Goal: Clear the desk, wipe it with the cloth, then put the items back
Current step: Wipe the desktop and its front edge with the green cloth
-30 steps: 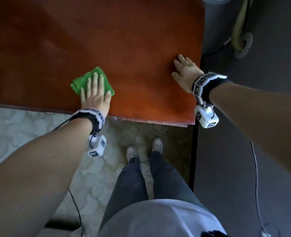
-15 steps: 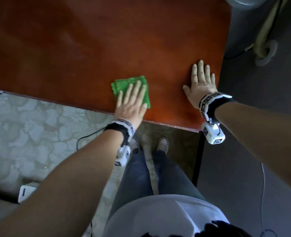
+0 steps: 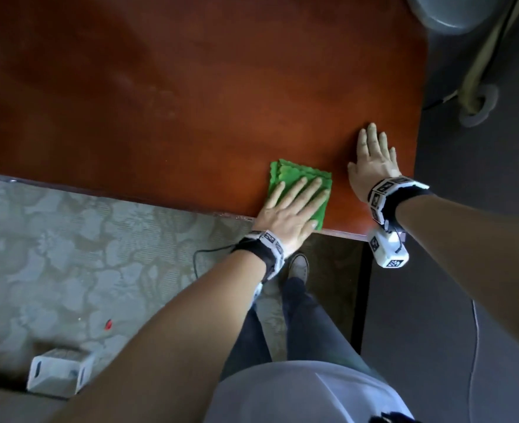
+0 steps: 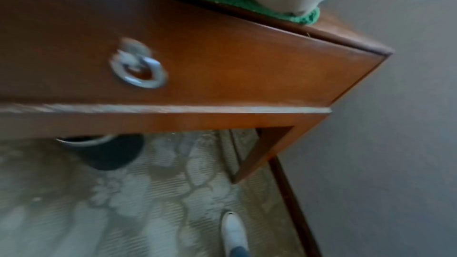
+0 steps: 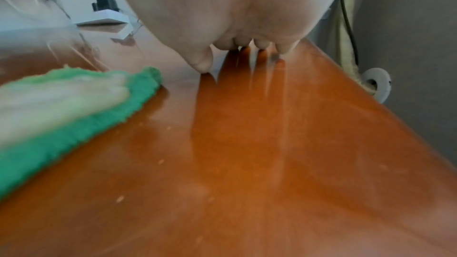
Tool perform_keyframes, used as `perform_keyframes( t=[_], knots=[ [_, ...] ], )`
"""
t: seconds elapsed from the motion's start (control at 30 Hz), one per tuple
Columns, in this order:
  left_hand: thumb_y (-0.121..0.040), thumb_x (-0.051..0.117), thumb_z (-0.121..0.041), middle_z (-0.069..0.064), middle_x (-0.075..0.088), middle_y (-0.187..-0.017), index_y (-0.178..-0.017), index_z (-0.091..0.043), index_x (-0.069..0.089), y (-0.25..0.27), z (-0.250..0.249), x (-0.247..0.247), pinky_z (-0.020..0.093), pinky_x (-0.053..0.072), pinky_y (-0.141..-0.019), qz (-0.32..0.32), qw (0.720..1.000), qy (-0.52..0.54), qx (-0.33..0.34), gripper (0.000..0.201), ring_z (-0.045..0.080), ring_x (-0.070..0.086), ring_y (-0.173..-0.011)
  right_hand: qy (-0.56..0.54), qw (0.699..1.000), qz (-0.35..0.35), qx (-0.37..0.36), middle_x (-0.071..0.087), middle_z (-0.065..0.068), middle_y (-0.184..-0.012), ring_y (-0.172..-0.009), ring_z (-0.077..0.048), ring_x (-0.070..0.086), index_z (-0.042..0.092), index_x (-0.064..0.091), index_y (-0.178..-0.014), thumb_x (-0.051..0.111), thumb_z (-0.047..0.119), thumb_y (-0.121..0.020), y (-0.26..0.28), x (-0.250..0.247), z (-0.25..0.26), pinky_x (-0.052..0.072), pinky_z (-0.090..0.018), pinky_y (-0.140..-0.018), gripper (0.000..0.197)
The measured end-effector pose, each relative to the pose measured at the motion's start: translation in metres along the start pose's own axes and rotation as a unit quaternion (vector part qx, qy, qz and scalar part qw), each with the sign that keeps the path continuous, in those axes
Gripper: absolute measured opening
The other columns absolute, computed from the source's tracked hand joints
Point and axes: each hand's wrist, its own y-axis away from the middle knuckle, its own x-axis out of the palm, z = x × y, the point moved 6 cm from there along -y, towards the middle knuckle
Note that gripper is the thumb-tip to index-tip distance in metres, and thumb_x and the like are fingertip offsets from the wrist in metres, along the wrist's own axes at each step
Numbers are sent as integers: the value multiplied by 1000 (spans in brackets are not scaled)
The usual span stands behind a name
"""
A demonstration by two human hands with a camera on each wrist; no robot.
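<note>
Green cloth [image 3: 285,178] lies folded at the near edge of the table [image 3: 191,102], close to its near right corner, and your left hand [image 3: 288,213] lies flat on top of it, fingers straight and spread, pressing it down. One corner of the cloth reaches the table's near edge. Your right hand [image 3: 372,163] rests just beside the cloth on its right, apart from it, palm down on bare wood near the right edge, fingers straight and close together; it holds nothing.

Below the near edge, the left wrist view shows a drawer front with a metal ring pull [image 4: 138,69], blurred. Your white shoe [image 3: 297,265] stands on pale patterned carpet [image 3: 84,254] under that edge, a small white box [image 3: 59,375] lies on the floor to your left, and a dark bin [image 4: 106,151] sits beneath the table.

Reddish-brown wood stretches bare to the far side. Past the right edge are dark grey flooring, a pale cord with a grey ring [image 3: 481,106], and part of a grey round object [image 3: 453,10] at the far right corner.
</note>
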Motion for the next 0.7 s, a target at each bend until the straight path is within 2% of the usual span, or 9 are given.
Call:
perform_keyframes(
  t=[0.03, 0.1, 0.27, 0.37, 0.43, 0.5, 0.57, 0.63, 0.7],
  knots=[
    [-102, 20, -46, -9, -12, -163, -156, -31, -4, 6, 29, -3, 48, 5, -121, -10, 1000, 2, -25, 61, 15, -7, -151, 13, 1000, 3, -16, -12, -4, -164, -151, -27, -5, 13, -2, -157, 36, 26, -102, 3, 2, 11, 2, -43, -123, 68],
    [-102, 17, -46, -12, -15, -162, -155, -34, -9, 27, 113, -13, 47, 1, -122, -49, 988, 30, -142, 60, 12, -9, -150, 35, 997, 13, -64, -14, -2, -164, -151, -25, -7, 16, -3, -157, 34, 26, -103, 9, 8, 47, 2, -42, -123, 66],
    [-103, 20, -42, -8, -13, -163, -156, -32, -7, 92, 314, -36, 49, 1, -121, -78, 914, 88, -388, 60, 17, -7, -151, 51, 986, 35, -155, -15, 0, -163, -151, -22, -7, 15, -3, -157, 36, 28, -102, 16, 24, 152, 1, -40, -123, 69],
    [-102, 24, -40, -2, -6, -164, -157, -26, -1, 95, 332, -35, 52, 3, -120, -89, 885, 105, -445, 62, 22, -2, -151, 55, 987, 50, -146, -18, -1, -163, -151, -22, -9, 14, -7, -156, 36, 31, -102, 12, 29, 186, 2, -42, -123, 71],
    [-100, 25, -41, 2, -1, -165, -157, -23, 4, 73, 291, -35, 54, 4, -119, -85, 918, 79, -379, 63, 27, 3, -151, 51, 989, 50, -129, -18, 0, -163, -151, -22, -8, 15, -7, -156, 37, 30, -102, 9, 27, 191, 3, -43, -123, 72],
    [-98, 25, -43, 2, -1, -165, -157, -23, 5, 41, 223, -31, 54, 5, -119, -63, 974, 23, -218, 66, 27, 3, -151, 58, 988, 42, -138, -14, 3, -164, -151, -21, -5, 18, -4, -157, 38, 27, -101, 7, 23, 187, 4, -44, -123, 71],
    [-100, 24, -46, -5, -11, -164, -157, -27, 0, 25, 162, -25, 51, 0, -120, -15, 997, 5, -75, 65, 20, -7, -151, 63, 987, 37, -147, -10, 4, -164, -151, -21, -4, 20, 1, -158, 38, 25, -101, 5, 18, 180, 4, -43, -123, 68],
    [-101, 22, -48, -9, -15, -163, -156, -31, -4, 21, 146, -26, 47, -4, -121, 6, 1000, -2, -23, 64, 15, -11, -150, 55, 991, 27, -123, -11, 3, -164, -151, -20, -5, 19, 4, -158, 37, 25, -101, -3, 11, 170, 2, -41, -123, 66],
    [-101, 22, -47, -11, -14, -163, -156, -32, -5, 12, 176, -34, 45, -3, -121, -14, 999, -7, -39, 63, 14, -8, -150, 35, 996, 19, -77, -11, 2, -164, -151, -21, -5, 17, 5, -158, 38, 26, -101, -15, 4, 159, 2, -41, -123, 66]
  ],
)
